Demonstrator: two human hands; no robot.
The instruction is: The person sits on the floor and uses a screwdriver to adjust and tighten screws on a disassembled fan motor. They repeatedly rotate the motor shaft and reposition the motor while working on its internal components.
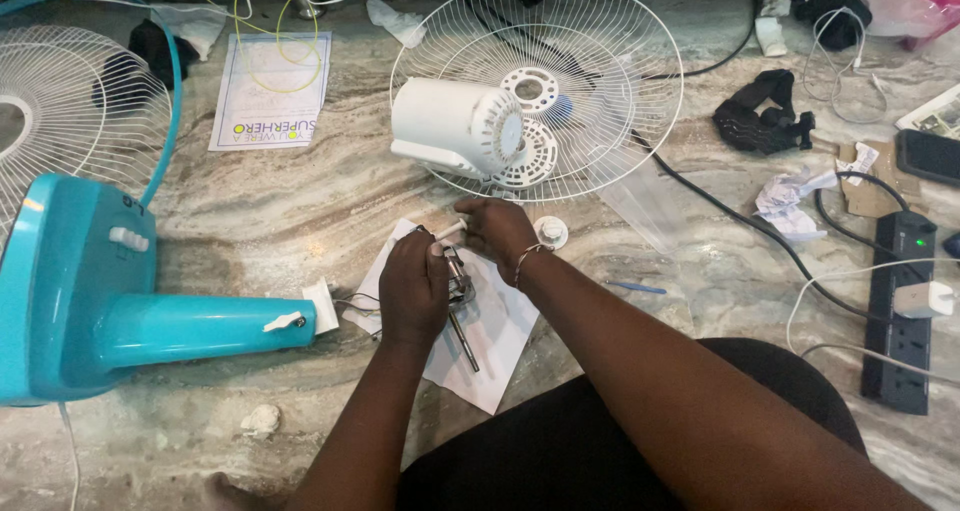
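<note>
Marbled stone floor (300,211) carries everything here. A turquoise fan stand (90,301) lies at the left; a white wire fan guard (600,101) with its white motor housing (450,126) sits ahead. Nearer, on a sheet of white paper (500,331), the left hand (413,289) is closed around a small metal motor shaft assembly (462,306). The right hand (497,231) pinches a small white tube (450,231) just above it.
</note>
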